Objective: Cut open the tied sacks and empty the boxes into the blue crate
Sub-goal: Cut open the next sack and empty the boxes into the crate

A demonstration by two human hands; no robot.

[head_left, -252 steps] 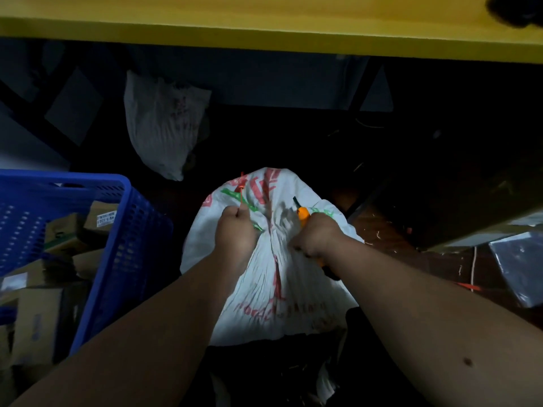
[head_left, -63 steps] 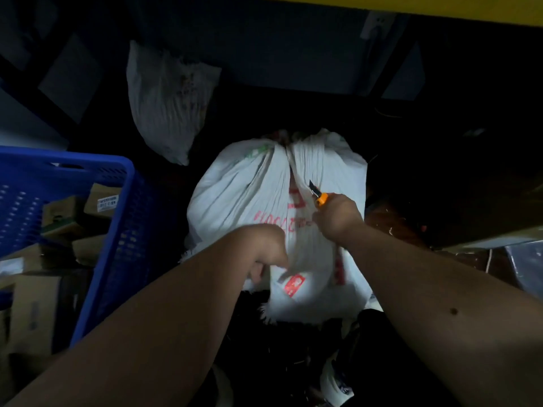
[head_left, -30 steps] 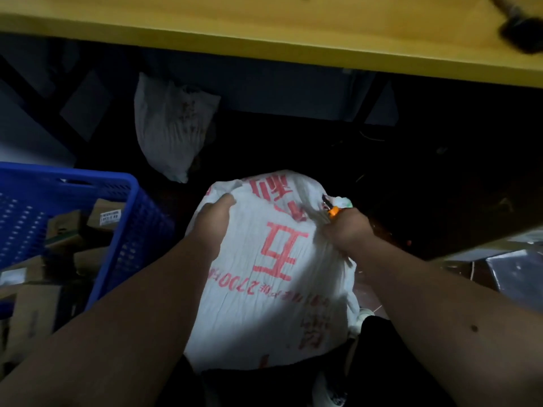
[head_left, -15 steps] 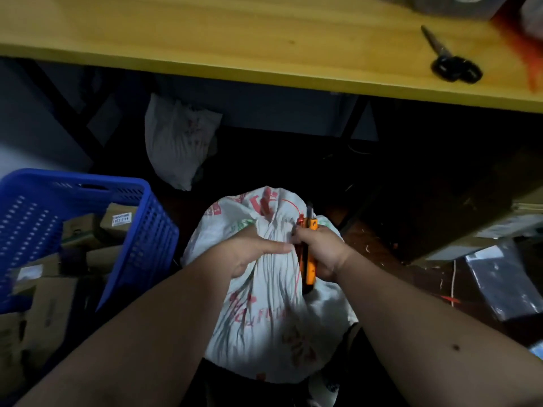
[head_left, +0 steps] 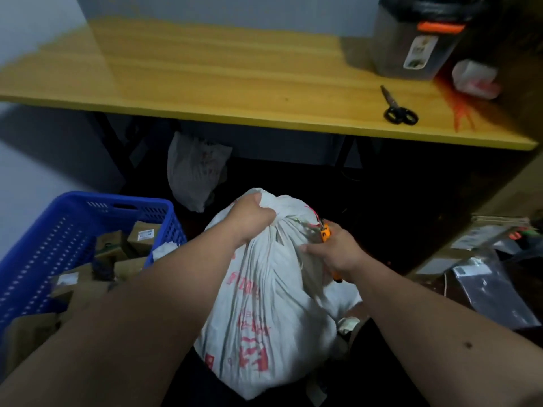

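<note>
A white woven sack (head_left: 264, 304) with red print stands on the dark floor in front of me, its neck gathered and tied. My left hand (head_left: 249, 215) grips the bunched top of the sack. My right hand (head_left: 335, 251) holds an orange utility knife (head_left: 325, 233) against the sack just right of the tie, fingers resting on the fabric. The blue crate (head_left: 58, 239) stands at the left with several brown cardboard boxes (head_left: 141, 236) inside.
A yellow wooden table (head_left: 220, 83) spans the top, with black scissors (head_left: 396, 107) and a grey bin (head_left: 411, 39) on it. Another white sack (head_left: 194, 171) leans under the table. Flat packets and cardboard (head_left: 493, 283) lie on the floor at the right.
My left hand has shifted up onto the bunched neck of the sack. My right hand with the knife has moved to the right of the tie. The view has tilted upward.
</note>
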